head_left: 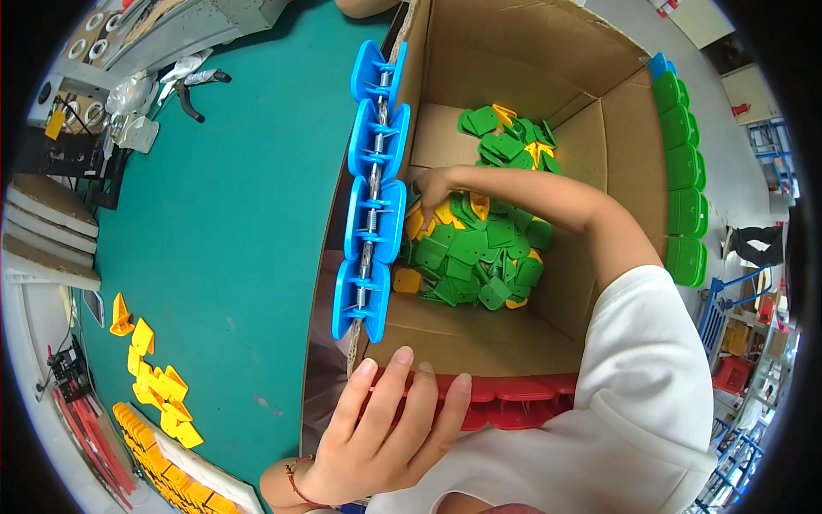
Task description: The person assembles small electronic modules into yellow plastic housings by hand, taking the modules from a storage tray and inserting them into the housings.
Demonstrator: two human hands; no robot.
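Note:
My right hand [436,188] reaches into a large cardboard box [479,343], its fingers curled down at the left edge of a heap of loose green plastic clip halves [469,245]. Yellow clip halves [414,221] lie right under those fingers; whatever they grasp is hidden. My left hand [385,428] is open at the box's near left corner, fingers stretched out beside red clips [505,403] on the near edge. Along the left wall runs a row of blue clips [375,184] with metal springs. Green clips [685,188] line the right edge.
Left of the box stretches a green tabletop [231,231]. Loose yellow pieces [158,384] lie on it near a row of yellow clips [171,467] on a strip. Stacked boards [51,227], a black-handled tool [190,98] and grey machinery [184,34] sit farther left.

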